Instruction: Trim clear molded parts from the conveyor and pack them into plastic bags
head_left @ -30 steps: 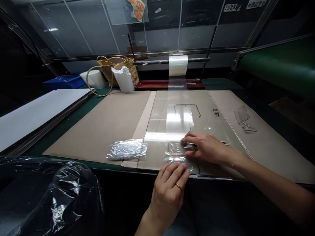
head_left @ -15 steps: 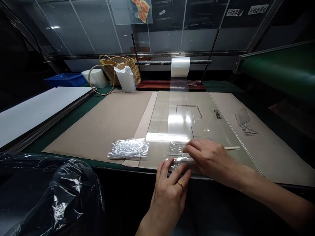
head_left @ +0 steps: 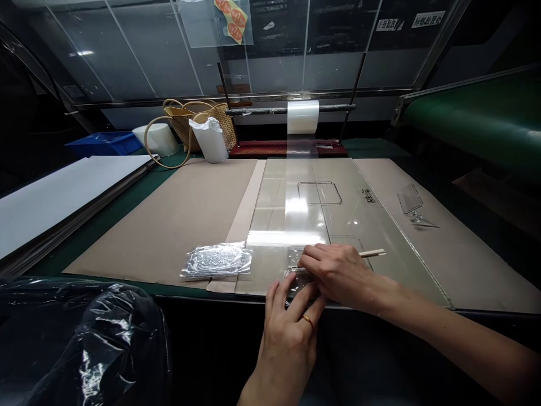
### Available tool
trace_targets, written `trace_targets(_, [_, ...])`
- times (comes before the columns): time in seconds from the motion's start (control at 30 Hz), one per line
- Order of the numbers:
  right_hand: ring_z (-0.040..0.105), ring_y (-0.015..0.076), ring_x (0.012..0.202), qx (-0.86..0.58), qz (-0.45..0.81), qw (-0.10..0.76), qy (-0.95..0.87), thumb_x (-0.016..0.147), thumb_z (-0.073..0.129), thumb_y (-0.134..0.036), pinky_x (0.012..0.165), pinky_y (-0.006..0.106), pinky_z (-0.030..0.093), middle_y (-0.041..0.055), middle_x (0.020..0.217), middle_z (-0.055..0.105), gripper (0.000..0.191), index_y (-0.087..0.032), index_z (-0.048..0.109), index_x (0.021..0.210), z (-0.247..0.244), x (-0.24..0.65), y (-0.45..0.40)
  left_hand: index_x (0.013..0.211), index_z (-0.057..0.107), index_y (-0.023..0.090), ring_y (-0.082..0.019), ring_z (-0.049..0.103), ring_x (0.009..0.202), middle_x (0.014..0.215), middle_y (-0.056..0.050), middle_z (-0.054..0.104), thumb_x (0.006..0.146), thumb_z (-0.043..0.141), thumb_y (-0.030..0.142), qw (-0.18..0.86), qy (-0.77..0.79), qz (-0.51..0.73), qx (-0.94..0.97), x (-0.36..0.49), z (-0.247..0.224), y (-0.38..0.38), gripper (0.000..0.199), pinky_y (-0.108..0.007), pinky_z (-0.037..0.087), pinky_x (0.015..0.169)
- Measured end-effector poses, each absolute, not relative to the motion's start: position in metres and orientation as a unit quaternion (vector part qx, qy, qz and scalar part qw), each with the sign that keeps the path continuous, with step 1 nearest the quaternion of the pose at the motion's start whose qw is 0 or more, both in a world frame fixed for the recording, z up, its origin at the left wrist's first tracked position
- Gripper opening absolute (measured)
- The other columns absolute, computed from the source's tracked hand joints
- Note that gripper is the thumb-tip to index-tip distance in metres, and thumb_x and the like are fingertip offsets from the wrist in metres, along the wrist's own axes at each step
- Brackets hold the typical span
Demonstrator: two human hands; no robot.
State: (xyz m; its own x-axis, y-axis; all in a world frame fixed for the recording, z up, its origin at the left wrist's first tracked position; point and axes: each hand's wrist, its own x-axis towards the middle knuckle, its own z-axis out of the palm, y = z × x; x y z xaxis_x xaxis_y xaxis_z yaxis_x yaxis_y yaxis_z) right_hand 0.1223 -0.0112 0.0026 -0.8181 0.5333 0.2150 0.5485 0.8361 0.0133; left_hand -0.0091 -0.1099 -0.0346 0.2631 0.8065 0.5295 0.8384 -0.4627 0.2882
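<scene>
My right hand (head_left: 340, 273) is closed round a thin pale stick (head_left: 374, 253), whose end juts out to the right behind the fingers. Its fingertips are down at the front edge of the work surface. Beside it, my left hand (head_left: 291, 327) has its fingers apart, their tips resting on a small clear plastic piece (head_left: 297, 277). Part of that piece is hidden under both hands. A strip of clear film (head_left: 298, 194) runs from a roll (head_left: 303, 117) towards my hands. To the left lies a stack of small clear packets (head_left: 217, 260).
Brown card (head_left: 169, 214) covers much of the table. White sheets (head_left: 80, 183) are stacked at left, with a dark plastic bag (head_left: 114, 332) in front. A woven bag (head_left: 228, 125), a white cup-like item (head_left: 210, 141) and a blue tray (head_left: 103, 143) stand behind. A green roller (head_left: 477, 113) is at right.
My right hand has moved left along the clear piece with the stick, closer to my left hand. My left hand stays nearly in place. The whole view has shifted slightly.
</scene>
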Motion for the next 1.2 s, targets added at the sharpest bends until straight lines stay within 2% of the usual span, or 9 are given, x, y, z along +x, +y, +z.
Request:
trace_targets(0.17, [0.048,0.0119,0.061,-0.29,-0.03,0.111,-0.95,0.075,0.043,-0.006,0.05,0.025,0.023,0.0007,0.075,0.058,0.016,-0.018,0.053,0.074,0.001,0.126,-0.012,0.118,0.056,0.021,-0.034,0.044,0.117,0.12,-0.001,0.059,0.08,0.046,0.006,0.018,-0.52,-0.302,-0.799,-0.01,-0.035,-0.11,0.042,-0.059,0.044,0.089])
trace_targets(0.37, [0.049,0.0118,0.058,-0.308,-0.045,0.12,-0.943,0.079,0.044,-0.01,0.049,0.026,0.022,-0.0002,0.072,0.059,0.015,-0.018,0.055,0.071,0.0,0.137,-0.012,0.118,0.054,0.026,-0.03,0.038,0.122,0.126,0.003,0.054,0.083,0.047,0.009,0.019,-0.518,-0.271,-0.811,-0.014,-0.041,-0.11,0.04,-0.056,0.04,0.095])
trace_targets(0.6, [0.056,0.0125,0.064,-0.363,-0.034,0.095,-0.926,0.082,0.041,-0.009,0.051,0.023,0.032,0.0001,0.081,0.063,0.021,-0.019,0.059,0.084,-0.003,0.2,-0.016,0.113,0.056,0.024,-0.026,0.047,0.118,0.116,0.001,0.062,0.079,0.049,0.003,0.06,-0.492,-0.328,-0.804,-0.015,-0.047,-0.107,0.041,-0.053,0.032,0.1])
trace_targets(0.67, [0.057,0.0126,0.065,-0.396,-0.029,0.09,-0.913,0.084,0.04,-0.013,0.051,0.023,0.034,0.0001,0.082,0.063,0.02,-0.02,0.059,0.084,-0.006,0.229,-0.018,0.113,0.056,0.021,-0.025,0.05,0.115,0.112,-0.002,0.064,0.079,0.046,0.001,0.069,-0.456,-0.356,-0.813,-0.016,-0.043,-0.106,0.04,-0.054,0.028,0.102])
trace_targets(0.77, [0.058,0.0126,0.068,-0.434,0.0,0.1,-0.895,0.088,0.039,-0.02,0.052,0.023,0.039,-0.0004,0.088,0.062,0.019,-0.023,0.057,0.089,-0.011,0.263,-0.02,0.112,0.056,0.017,-0.024,0.054,0.11,0.106,-0.006,0.067,0.08,0.042,0.003,0.057,-0.393,-0.393,-0.829,-0.031,-0.035,-0.105,0.038,-0.055,0.03,0.101])
trace_targets(0.87, [0.06,0.0118,0.076,-0.437,0.061,0.144,-0.886,0.09,0.038,-0.024,0.059,0.022,0.044,0.0003,0.097,0.06,0.02,-0.024,0.054,0.101,-0.012,0.267,-0.021,0.108,0.059,0.017,-0.025,0.057,0.107,0.099,-0.007,0.069,0.078,0.049,0.004,0.141,-0.408,-0.413,-0.802,-0.066,-0.026,-0.101,0.035,-0.055,0.031,0.099])
trace_targets(0.93, [0.06,0.0112,0.072,-0.434,0.093,0.16,-0.882,0.089,0.041,-0.028,0.06,0.023,0.046,0.0013,0.101,0.059,0.022,-0.023,0.052,0.107,-0.011,0.252,-0.019,0.104,0.062,0.02,-0.026,0.056,0.107,0.099,-0.007,0.069,0.076,0.054,0.002,0.22,-0.461,-0.421,-0.75,-0.097,-0.023,-0.095,0.034,-0.055,0.029,0.1])
trace_targets(1.07, [0.056,0.0098,0.062,-0.452,0.09,0.139,-0.877,0.085,0.048,-0.027,0.052,0.022,0.042,0.0016,0.103,0.057,0.024,-0.022,0.052,0.108,-0.005,0.204,-0.003,0.096,0.065,0.025,-0.026,0.054,0.11,0.103,-0.006,0.068,0.078,0.058,0.008,0.246,-0.546,-0.382,-0.704,-0.145,-0.029,-0.083,0.026,-0.056,0.025,0.101])
trace_targets(1.2, [0.052,0.0099,0.058,-0.443,0.047,0.111,-0.888,0.084,0.048,-0.021,0.047,0.021,0.032,0.0014,0.093,0.059,0.012,-0.019,0.056,0.092,-0.003,0.175,0.018,0.1,0.064,0.025,-0.027,0.054,0.111,0.105,-0.006,0.067,0.081,0.058,0.018,0.193,-0.568,-0.342,-0.724,-0.159,-0.041,-0.085,0.021,-0.057,0.025,0.101])
